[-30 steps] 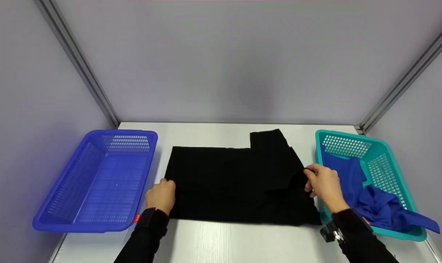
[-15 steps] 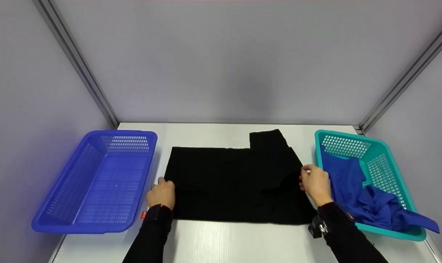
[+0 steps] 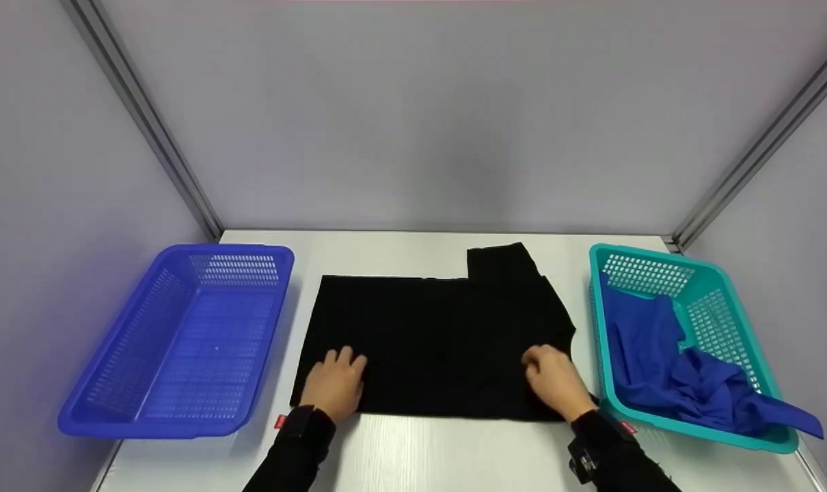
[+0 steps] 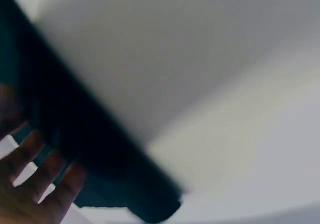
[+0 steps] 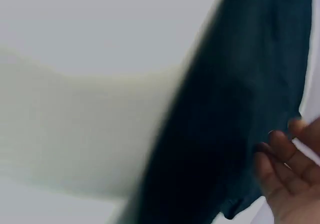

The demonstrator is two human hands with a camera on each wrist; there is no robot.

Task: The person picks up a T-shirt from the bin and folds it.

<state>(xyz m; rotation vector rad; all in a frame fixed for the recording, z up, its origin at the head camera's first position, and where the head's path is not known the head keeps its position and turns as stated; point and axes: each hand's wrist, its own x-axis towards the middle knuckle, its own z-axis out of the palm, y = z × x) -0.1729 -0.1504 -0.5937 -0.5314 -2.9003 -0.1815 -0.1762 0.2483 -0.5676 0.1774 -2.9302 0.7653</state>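
A black garment lies on the table, folded into a wide rectangle with a sleeve-like flap sticking out at its far right. Over its near left part is my left hand, fingers spread and straight. My right hand is over the near right part, its fingers loosely bent with no cloth between them. In the left wrist view the spread fingers overlap the dark cloth. The right wrist view shows relaxed fingers beside the cloth.
To the left stands a blue plastic basket with nothing in it. A teal basket at the right contains a crumpled blue garment, one end hanging over the rim. Grey panels enclose the white table.
My left hand has left the garment's left edge and moved right onto it, fingers spreading. My right hand has let go of the right edge and come left and nearer. The right part lies flatter.
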